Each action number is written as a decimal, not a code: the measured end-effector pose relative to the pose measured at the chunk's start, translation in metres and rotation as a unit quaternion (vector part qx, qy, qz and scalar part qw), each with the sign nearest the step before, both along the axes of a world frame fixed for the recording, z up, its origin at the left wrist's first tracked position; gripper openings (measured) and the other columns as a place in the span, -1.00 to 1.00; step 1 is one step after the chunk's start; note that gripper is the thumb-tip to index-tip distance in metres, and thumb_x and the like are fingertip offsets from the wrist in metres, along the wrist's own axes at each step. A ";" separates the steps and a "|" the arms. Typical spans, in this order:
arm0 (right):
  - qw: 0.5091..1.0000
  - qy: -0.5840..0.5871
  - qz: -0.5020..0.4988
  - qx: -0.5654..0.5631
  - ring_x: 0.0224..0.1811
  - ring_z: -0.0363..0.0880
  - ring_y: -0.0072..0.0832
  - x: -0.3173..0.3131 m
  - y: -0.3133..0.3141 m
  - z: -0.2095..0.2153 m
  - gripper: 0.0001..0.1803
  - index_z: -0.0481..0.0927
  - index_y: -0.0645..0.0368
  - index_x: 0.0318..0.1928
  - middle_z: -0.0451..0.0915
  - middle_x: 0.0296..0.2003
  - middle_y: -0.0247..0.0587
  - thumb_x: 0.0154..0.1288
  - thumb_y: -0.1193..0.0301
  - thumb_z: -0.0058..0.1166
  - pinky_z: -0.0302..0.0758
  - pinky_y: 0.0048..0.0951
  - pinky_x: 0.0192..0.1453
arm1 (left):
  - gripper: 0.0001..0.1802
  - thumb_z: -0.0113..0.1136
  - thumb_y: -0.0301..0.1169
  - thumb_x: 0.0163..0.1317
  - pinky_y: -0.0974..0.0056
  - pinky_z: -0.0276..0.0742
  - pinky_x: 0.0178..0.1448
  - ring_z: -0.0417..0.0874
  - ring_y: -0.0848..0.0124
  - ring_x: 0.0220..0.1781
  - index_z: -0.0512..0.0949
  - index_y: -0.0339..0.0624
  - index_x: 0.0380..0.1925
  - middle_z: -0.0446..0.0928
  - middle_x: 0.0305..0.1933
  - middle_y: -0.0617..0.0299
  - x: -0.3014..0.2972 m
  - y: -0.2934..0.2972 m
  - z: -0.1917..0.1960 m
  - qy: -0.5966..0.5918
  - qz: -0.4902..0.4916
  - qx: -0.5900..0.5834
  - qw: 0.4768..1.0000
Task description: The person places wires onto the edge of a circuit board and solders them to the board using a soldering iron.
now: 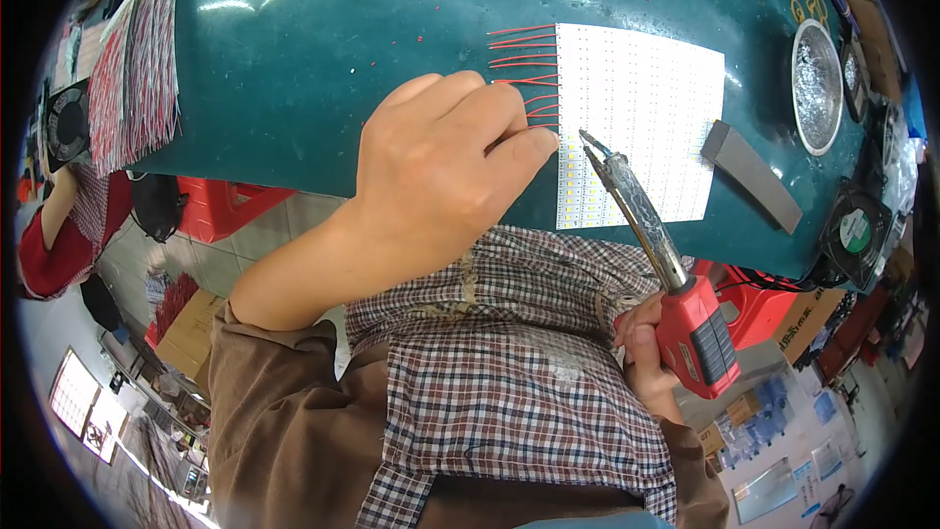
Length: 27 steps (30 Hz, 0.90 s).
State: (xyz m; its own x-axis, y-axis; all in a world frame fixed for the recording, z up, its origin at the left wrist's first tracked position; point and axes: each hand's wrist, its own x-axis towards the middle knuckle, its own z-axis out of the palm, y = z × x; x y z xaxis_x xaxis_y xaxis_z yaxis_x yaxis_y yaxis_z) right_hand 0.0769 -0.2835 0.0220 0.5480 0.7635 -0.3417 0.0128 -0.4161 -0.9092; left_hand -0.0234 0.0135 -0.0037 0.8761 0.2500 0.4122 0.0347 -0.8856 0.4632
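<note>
Resting at about 12 o'clock on the green surface (294, 69), the white LED panel (636, 122) is pinned at its left edge by the left hand (446, 171), whose fingers are curled together over the red wires (524, 59) fringing that edge. A red-handled soldering iron (651, 264) is gripped tight by the right hand (646, 353) down at 4 o'clock, its tip held just beside the left fingertips. A grey strip (749, 176) is seen at 3 o'clock, touching the panel's right edge, pretty much.
</note>
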 end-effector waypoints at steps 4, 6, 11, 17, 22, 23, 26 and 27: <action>0.999 0.015 -0.026 0.014 -0.68 0.23 -0.62 -0.004 0.001 -0.001 -0.75 0.37 0.30 -0.07 0.30 -0.58 -0.34 0.37 0.42 0.05 0.38 -0.49 -0.50 | -0.72 0.43 -0.57 -0.20 0.31 0.26 -0.48 0.44 0.42 -0.52 0.68 -0.12 -0.38 0.45 -0.52 0.36 0.003 -0.002 0.000 -0.032 0.009 0.005 0.999; 1.000 0.002 -0.015 0.015 -0.67 0.24 -0.62 -0.004 -0.004 -0.003 -0.72 0.36 0.30 -0.03 0.30 -0.58 -0.34 0.37 0.42 0.05 0.38 -0.49 -0.50 | -0.72 0.43 -0.57 -0.21 0.31 0.25 -0.49 0.43 0.42 -0.53 0.68 -0.12 -0.38 0.44 -0.52 0.36 0.001 -0.003 0.003 -0.028 0.007 0.012 1.000; 0.993 -0.091 0.072 -0.032 -0.62 0.29 -0.58 0.005 -0.016 -0.002 -0.73 0.37 0.30 -0.03 0.31 -0.57 -0.33 0.37 0.42 0.06 0.39 -0.47 -0.47 | -0.71 0.43 -0.58 -0.22 0.30 0.24 -0.51 0.43 0.41 -0.55 0.69 -0.13 -0.38 0.42 -0.54 0.35 -0.002 -0.005 0.004 -0.004 -0.004 0.007 1.000; 0.990 -0.099 0.088 -0.044 -0.55 0.36 -0.53 0.006 -0.015 -0.002 -0.80 0.40 0.28 -0.19 0.35 -0.45 -0.27 0.36 0.40 0.07 0.39 -0.47 -0.44 | -0.71 0.43 -0.59 -0.22 0.30 0.29 -0.51 0.46 0.41 -0.55 0.69 -0.15 -0.38 0.42 -0.55 0.34 -0.003 -0.006 0.004 -0.007 -0.004 -0.015 1.000; 0.992 -0.085 0.039 -0.082 -0.39 0.60 -0.20 0.005 -0.013 0.001 -0.85 0.62 0.23 -0.30 0.60 -0.42 -0.13 0.08 0.48 0.23 0.53 -0.29 -0.28 | -0.70 0.43 -0.61 -0.23 0.32 0.33 -0.51 0.47 0.41 -0.57 0.70 -0.17 -0.38 0.41 -0.56 0.32 -0.003 -0.006 0.002 -0.014 -0.006 -0.025 1.000; 0.992 -0.085 0.039 -0.082 -0.39 0.60 -0.20 0.005 -0.013 0.001 -0.85 0.62 0.23 -0.30 0.60 -0.42 -0.13 0.08 0.48 0.23 0.53 -0.29 -0.28 | -0.70 0.43 -0.61 -0.23 0.32 0.33 -0.51 0.47 0.41 -0.57 0.70 -0.17 -0.38 0.41 -0.56 0.32 -0.003 -0.006 0.002 -0.014 -0.006 -0.025 1.000; 0.993 -0.065 0.027 -0.089 -0.39 0.60 -0.19 0.004 -0.013 0.002 -0.85 0.62 0.24 -0.30 0.59 -0.42 -0.12 0.09 0.48 0.23 0.53 -0.29 -0.27 | -0.69 0.43 -0.62 -0.25 0.33 0.31 -0.53 0.47 0.41 -0.58 0.70 -0.17 -0.38 0.42 -0.57 0.32 -0.003 -0.006 0.002 -0.024 -0.006 -0.029 0.999; 0.994 -0.062 0.021 -0.087 -0.39 0.60 -0.18 0.004 -0.011 0.003 -0.85 0.62 0.24 -0.30 0.59 -0.41 -0.11 0.09 0.48 0.23 0.54 -0.29 -0.27 | -0.69 0.43 -0.62 -0.25 0.33 0.30 -0.54 0.47 0.41 -0.59 0.70 -0.18 -0.38 0.42 -0.57 0.32 -0.003 -0.006 0.001 -0.027 -0.007 -0.029 0.999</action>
State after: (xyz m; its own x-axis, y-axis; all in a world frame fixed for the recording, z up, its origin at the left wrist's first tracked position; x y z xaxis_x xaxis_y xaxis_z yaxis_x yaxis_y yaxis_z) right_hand 0.0808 -0.2946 0.0254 0.5630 0.7216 -0.4029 0.1401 -0.5638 -0.8139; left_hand -0.0266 0.0073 -0.0024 0.8560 0.2636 0.4447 -0.0036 -0.8571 0.5151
